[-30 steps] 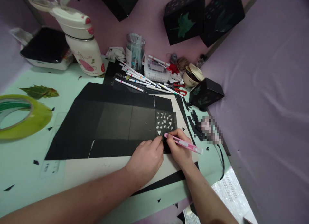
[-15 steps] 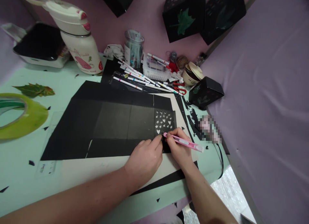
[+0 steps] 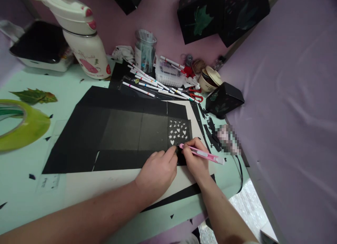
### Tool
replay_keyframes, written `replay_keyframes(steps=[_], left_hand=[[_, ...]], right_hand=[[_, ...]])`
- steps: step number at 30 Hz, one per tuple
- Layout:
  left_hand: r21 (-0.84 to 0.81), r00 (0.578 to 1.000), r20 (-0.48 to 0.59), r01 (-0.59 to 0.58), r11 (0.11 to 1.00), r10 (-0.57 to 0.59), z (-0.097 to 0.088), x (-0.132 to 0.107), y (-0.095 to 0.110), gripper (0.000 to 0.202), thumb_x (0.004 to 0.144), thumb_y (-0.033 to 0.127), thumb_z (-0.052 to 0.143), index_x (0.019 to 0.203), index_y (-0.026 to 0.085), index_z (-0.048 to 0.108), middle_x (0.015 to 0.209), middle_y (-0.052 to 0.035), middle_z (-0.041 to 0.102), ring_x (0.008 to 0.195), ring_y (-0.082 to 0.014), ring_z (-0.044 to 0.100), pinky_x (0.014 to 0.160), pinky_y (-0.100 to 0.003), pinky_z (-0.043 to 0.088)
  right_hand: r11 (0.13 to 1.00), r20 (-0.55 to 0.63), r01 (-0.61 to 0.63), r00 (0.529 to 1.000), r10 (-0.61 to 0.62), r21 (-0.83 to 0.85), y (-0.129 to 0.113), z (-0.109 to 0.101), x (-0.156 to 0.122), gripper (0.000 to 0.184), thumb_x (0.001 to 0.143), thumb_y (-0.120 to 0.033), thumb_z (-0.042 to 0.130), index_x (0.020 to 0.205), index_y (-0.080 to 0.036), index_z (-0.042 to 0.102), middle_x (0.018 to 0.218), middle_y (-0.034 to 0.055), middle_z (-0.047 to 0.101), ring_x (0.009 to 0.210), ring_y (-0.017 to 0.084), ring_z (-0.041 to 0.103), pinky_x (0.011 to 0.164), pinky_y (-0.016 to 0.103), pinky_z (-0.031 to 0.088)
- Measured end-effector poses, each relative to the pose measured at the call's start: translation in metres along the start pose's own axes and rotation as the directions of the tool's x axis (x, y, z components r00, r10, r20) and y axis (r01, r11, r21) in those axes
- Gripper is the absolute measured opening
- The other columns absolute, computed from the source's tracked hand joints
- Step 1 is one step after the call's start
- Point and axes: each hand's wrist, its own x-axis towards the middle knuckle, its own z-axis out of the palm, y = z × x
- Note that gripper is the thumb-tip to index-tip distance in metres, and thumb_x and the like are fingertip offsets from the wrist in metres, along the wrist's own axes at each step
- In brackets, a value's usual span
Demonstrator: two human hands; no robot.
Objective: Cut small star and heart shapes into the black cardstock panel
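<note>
A large sheet of black paper (image 3: 116, 131) lies flat on a pale cutting board on the green table. Its right panel (image 3: 179, 131) has small hearts and stars cut out of it. My right hand (image 3: 196, 159) grips a pink craft knife (image 3: 202, 154), its tip down on the black paper just below the cut-outs. My left hand (image 3: 158, 173) rests on the paper right beside the knife tip, fingers curled and pressing the sheet down.
Several white marker pens (image 3: 155, 86) lie behind the sheet, by a glass jar (image 3: 144, 51), a clear box (image 3: 168, 73) and red scissors (image 3: 196, 96). A white bottle (image 3: 84, 44) stands back left. A green tape roll (image 3: 21, 124), a leaf (image 3: 34, 96) and black boxes (image 3: 223, 100) are around.
The view has shifted slightly; the knife's rear end has tilted a little. Both hands stay in the same spot on the paper.
</note>
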Motion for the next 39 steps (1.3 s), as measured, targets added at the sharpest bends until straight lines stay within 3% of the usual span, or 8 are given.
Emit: replay_keyframes(steps=[10, 13, 16, 21, 27, 39], left_hand=[[0.024, 0.999, -0.032, -0.012, 1.000, 0.013, 0.000, -0.002, 0.000, 0.024, 0.090, 0.017, 0.049, 0.107, 0.011, 0.063, 0.118, -0.0114, 0.063, 0.083, -0.0238, 0.063, 0.072, -0.040, 0.052], [0.064, 0.999, -0.045, -0.027, 0.998, 0.029, 0.000, -0.003, 0.001, 0.024, 0.089, 0.016, 0.049, 0.107, 0.010, 0.064, 0.118, -0.0120, 0.063, 0.080, -0.0231, 0.063, 0.069, -0.040, 0.051], [0.093, 0.998, -0.056, -0.027, 0.995, 0.032, 0.000, -0.003, 0.002, 0.022, 0.088, 0.016, 0.049, 0.102, 0.011, 0.065, 0.117, -0.0114, 0.065, 0.076, -0.0221, 0.063, 0.066, -0.038, 0.050], [0.119, 0.995, -0.092, -0.028, 0.993, 0.039, 0.001, -0.004, 0.003, 0.019, 0.086, 0.015, 0.051, 0.098, 0.012, 0.066, 0.115, -0.0103, 0.066, 0.074, -0.0215, 0.063, 0.064, -0.037, 0.050], [0.105, 0.995, -0.102, -0.004, 0.994, 0.015, 0.001, -0.003, 0.003, 0.019, 0.086, 0.016, 0.052, 0.098, 0.013, 0.067, 0.113, -0.0089, 0.067, 0.073, -0.0203, 0.063, 0.066, -0.037, 0.050], [0.077, 1.000, -0.004, -0.016, 0.997, 0.016, -0.003, -0.004, 0.003, 0.025, 0.090, 0.015, 0.048, 0.109, 0.010, 0.064, 0.121, -0.0115, 0.064, 0.083, -0.0211, 0.065, 0.069, -0.036, 0.051]], right_hand=[[0.999, 0.008, -0.019, 1.000, 0.018, 0.026, 0.001, -0.002, 0.001, 0.013, 0.085, -0.027, 0.059, 0.075, -0.020, 0.058, 0.068, -0.0016, 0.061, 0.064, 0.014, 0.056, 0.059, 0.026, 0.043], [0.994, 0.135, -0.053, 0.990, 0.040, 0.092, -0.002, -0.014, 0.009, 0.010, 0.086, -0.031, 0.062, 0.084, -0.021, 0.061, 0.075, -0.0003, 0.065, 0.069, 0.014, 0.059, 0.062, 0.025, 0.045], [0.993, 0.347, -0.060, 0.938, 0.020, 0.105, -0.005, -0.030, 0.027, 0.012, 0.083, -0.033, 0.067, 0.084, -0.021, 0.064, 0.074, -0.0006, 0.065, 0.069, 0.014, 0.060, 0.062, 0.025, 0.046], [0.987, 0.497, -0.021, 0.865, -0.061, 0.159, -0.002, -0.037, 0.058, 0.010, 0.080, -0.026, 0.070, 0.089, -0.022, 0.068, 0.086, 0.0008, 0.068, 0.075, 0.014, 0.062, 0.064, 0.024, 0.047], [0.977, 0.505, 0.064, 0.848, -0.162, 0.206, 0.015, -0.026, 0.057, 0.008, 0.080, -0.016, 0.059, 0.077, -0.020, 0.065, 0.073, 0.0003, 0.064, 0.068, 0.014, 0.058, 0.060, 0.026, 0.044], [0.967, 0.598, 0.083, 0.772, -0.214, 0.240, 0.012, -0.030, 0.056, 0.008, 0.074, -0.012, 0.062, 0.077, -0.019, 0.062, 0.078, 0.0029, 0.065, 0.072, 0.016, 0.061, 0.064, 0.028, 0.047]])
